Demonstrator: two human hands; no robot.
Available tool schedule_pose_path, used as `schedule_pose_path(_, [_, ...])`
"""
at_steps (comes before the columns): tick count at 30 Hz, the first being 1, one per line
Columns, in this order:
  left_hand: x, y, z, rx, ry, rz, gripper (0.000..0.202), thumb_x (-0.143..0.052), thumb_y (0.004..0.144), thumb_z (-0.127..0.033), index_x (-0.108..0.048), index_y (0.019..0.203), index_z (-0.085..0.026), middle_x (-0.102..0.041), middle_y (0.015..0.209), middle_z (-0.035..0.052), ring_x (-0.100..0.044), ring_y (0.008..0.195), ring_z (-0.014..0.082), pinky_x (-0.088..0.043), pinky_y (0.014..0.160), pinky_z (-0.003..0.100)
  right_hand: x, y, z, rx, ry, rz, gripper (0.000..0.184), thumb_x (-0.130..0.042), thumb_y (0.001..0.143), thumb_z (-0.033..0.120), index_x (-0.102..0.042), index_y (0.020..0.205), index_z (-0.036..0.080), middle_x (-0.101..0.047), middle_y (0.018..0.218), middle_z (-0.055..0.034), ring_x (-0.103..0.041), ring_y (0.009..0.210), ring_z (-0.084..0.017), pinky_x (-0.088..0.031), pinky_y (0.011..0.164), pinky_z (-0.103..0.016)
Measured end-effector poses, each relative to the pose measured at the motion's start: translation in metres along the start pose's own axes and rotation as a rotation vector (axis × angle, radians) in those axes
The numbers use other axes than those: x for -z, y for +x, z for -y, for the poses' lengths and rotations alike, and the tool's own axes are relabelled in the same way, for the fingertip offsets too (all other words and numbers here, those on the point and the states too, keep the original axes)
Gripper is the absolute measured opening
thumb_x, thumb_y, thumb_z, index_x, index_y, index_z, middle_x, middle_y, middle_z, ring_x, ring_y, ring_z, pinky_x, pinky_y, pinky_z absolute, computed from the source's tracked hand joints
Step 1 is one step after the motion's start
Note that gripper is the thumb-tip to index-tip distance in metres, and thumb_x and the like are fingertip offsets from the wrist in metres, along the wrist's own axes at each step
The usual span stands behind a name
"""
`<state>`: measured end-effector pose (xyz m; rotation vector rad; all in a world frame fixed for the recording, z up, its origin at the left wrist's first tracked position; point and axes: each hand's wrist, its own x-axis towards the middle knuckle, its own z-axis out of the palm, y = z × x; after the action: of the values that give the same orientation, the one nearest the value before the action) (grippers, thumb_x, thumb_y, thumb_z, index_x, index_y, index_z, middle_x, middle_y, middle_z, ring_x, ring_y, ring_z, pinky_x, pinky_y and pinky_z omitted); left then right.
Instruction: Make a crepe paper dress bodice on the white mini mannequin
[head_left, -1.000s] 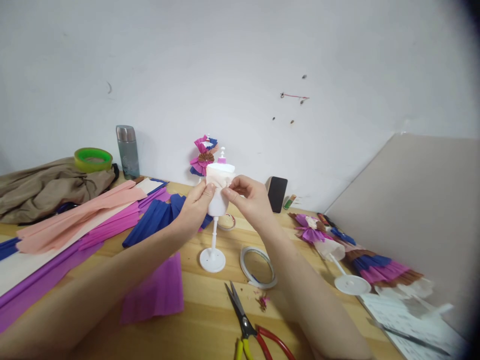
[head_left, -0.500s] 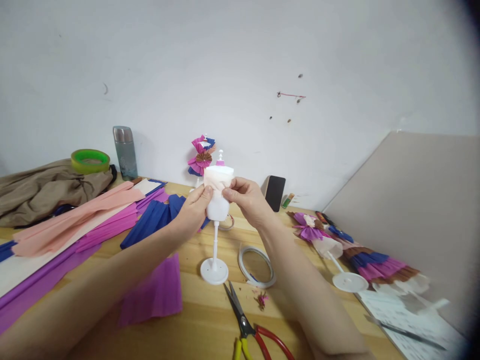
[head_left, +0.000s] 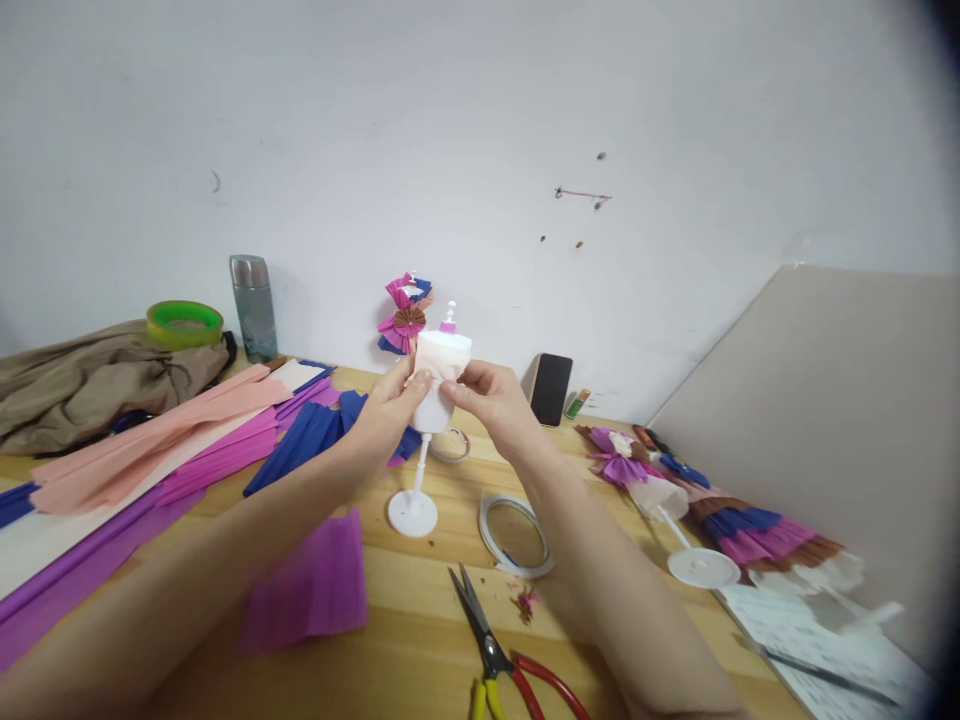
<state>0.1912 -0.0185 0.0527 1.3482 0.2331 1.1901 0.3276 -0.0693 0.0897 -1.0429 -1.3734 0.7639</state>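
Observation:
Between my hands is a small white dress-form mannequin (head_left: 433, 412) on a stand, with a pale strip of crepe paper (head_left: 441, 356) round its upper body. My left hand (head_left: 390, 408) grips its left side, thumb on the front. From the right, my right hand (head_left: 487, 398) pinches the paper at the front with thumb and fingers. The mannequin tilts, its round base (head_left: 412, 513) over the wooden table. Scissors (head_left: 489, 650) with red and yellow handles lie open below, near a roll of white tape (head_left: 515, 537).
Folded crepe paper (head_left: 150, 440) in several colours covers the left side. A bottle (head_left: 255, 312), green tape roll (head_left: 184, 325) and brown cloth (head_left: 105, 385) stand behind it. A phone (head_left: 551, 390) leans on the wall. Decorated mannequins (head_left: 619, 455) lie right, beside a printed sheet (head_left: 817, 640) with a knife.
The mannequin has tilted, its base swinging back and to the left, while its top has shifted slightly right. Both hands keep their hold on it and the pale paper.

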Motion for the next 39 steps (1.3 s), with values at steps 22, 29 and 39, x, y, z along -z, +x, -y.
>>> schedule_pose_path(22, [-0.010, -0.007, -0.033, -0.237, 0.436, -0.320, 0.012, -0.075, 0.073, -0.028, -0.070, 0.069, -0.018, -0.067, 0.069, 0.0005, -0.056, 0.063, 0.0141, -0.044, 0.063, 0.028, 0.006, 0.001, -0.005, 0.088, -0.007, -0.073, 0.030, -0.080, 0.066, 0.046, -0.072, 0.075, 0.018, -0.072, 0.074, -0.0031, -0.063, 0.073, -0.020, -0.049, 0.071, -0.033])
schedule_pose_path(29, [-0.010, -0.008, -0.033, -0.322, 0.577, -0.312, 0.014, -0.070, 0.077, -0.024, -0.068, 0.064, -0.019, -0.064, 0.065, -0.0006, -0.055, 0.062, 0.0137, -0.041, 0.061, 0.027, 0.006, 0.001, -0.007, 0.073, -0.005, -0.074, 0.033, -0.082, 0.064, 0.048, -0.072, 0.074, 0.018, -0.072, 0.074, -0.0033, -0.064, 0.072, -0.020, -0.050, 0.071, -0.034])
schedule_pose_path(39, [-0.014, -0.013, -0.045, -0.280, 0.600, -0.281, 0.017, -0.059, 0.076, -0.019, -0.059, 0.059, -0.018, -0.056, 0.060, -0.0023, -0.051, 0.059, 0.0120, -0.039, 0.058, 0.024, 0.004, -0.001, -0.005, 0.086, 0.014, -0.074, 0.029, -0.082, 0.066, 0.045, -0.074, 0.076, 0.019, -0.072, 0.074, -0.0034, -0.064, 0.072, -0.020, -0.049, 0.069, -0.033])
